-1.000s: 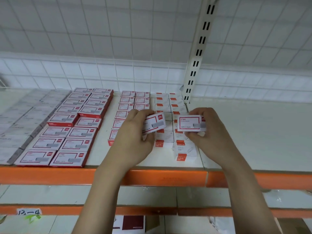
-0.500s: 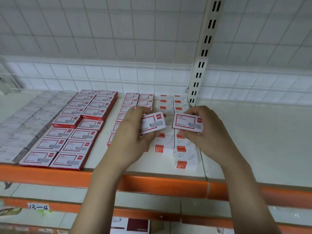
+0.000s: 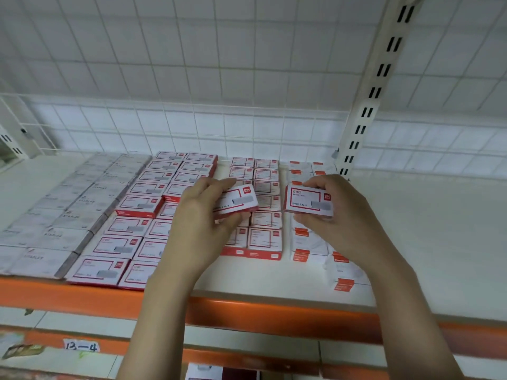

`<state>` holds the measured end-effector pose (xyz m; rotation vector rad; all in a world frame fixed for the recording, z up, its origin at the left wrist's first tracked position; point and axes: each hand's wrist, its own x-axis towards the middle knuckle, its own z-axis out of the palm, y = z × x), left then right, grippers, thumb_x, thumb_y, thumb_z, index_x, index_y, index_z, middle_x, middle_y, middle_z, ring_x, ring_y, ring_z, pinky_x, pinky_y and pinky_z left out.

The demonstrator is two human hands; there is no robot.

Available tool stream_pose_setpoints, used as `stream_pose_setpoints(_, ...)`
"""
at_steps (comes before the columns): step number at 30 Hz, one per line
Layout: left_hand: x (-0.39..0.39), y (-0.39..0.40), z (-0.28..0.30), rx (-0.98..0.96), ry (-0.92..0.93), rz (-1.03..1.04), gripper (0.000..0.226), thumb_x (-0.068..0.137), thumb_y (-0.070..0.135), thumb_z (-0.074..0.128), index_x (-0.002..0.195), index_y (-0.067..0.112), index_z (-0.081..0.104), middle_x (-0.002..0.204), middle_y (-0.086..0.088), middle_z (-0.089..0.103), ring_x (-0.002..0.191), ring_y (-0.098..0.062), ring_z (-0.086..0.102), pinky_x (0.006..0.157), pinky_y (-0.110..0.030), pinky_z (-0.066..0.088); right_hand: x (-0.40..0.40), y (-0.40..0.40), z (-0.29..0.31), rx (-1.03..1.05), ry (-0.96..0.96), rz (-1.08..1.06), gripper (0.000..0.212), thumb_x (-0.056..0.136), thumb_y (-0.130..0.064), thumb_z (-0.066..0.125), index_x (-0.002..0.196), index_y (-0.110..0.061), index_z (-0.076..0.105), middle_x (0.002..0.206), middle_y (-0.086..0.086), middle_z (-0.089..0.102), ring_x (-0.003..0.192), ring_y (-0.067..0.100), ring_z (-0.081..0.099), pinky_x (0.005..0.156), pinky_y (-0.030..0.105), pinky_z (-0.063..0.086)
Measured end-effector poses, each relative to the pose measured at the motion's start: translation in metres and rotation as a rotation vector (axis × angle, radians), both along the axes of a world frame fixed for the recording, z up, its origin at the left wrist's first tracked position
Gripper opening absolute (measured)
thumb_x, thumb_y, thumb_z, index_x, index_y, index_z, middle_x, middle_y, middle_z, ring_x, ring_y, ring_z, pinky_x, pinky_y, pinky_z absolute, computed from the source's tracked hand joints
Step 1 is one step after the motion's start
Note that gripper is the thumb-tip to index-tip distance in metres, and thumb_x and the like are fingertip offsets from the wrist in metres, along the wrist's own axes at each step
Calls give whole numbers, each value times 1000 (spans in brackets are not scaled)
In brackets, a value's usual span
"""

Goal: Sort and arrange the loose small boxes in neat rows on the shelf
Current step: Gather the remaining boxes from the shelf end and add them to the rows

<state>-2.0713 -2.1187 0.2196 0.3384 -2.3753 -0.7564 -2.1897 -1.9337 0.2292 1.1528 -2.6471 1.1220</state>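
Nearest, the orange shelf edge [image 3: 247,311] runs under both forearms. Above it, the left hand [image 3: 197,223] grips one red-and-white staple box [image 3: 237,201] with fingers curled round its ends, tilted over the middle rows [image 3: 264,215]. The right hand [image 3: 337,220] pinches a second staple box [image 3: 308,201] above the orange-labelled white boxes [image 3: 310,242]. Both boxes are in the air, so a loose grip could drop one onto the rows beneath and knock them crooked. Farther back, the wire grid backing [image 3: 192,127] stops anything pushed too far.
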Motion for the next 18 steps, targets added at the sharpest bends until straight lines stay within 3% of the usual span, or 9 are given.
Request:
stream_pose_setpoints(3,11,-37,0,-55,-25,6,49,70,30,69,116,15,63,103,0,60,96,-22,54,84,-29,40,13,-30,3,13,19,-36,43,77,-34,73,110,-30,46,103,-16,44,98,1,44,65,-1,37)
stream_pose_setpoints(7,33,-92,2,-121,-61,15,48,67,30,69,113,18,65,106,0,63,98,-27,53,85,-19,29,38,-82,3,21,59,-37,47,74,-37,74,113,-24,52,103,-12,46,93,0,43,72,-4,29)
stream_pose_setpoints(11,57,-138,5,-143,-88,-9,48,70,36,69,116,22,64,108,3,62,100,-24,49,85,-20,27,68,-127,0,86,85,-28,44,75,-38,73,112,-23,54,104,-10,48,94,1,41,79,-9,18)
stream_pose_setpoints(15,73,-165,0,-123,-118,-83,48,72,22,78,118,22,63,110,3,62,103,-23,49,85,-17,25,90,-154,-6,91,26,-26,39,77,-32,72,111,-24,56,99,-10,46,93,3,42,73,-2,27)
stream_pose_setpoints(18,81,-177,-7,-76,-139,-118,46,71,30,75,116,23,64,109,4,62,103,-22,50,87,-22,29,98,-166,-12,137,20,-32,42,78,-31,72,117,-25,56,103,-10,45,96,2,41,74,0,27)
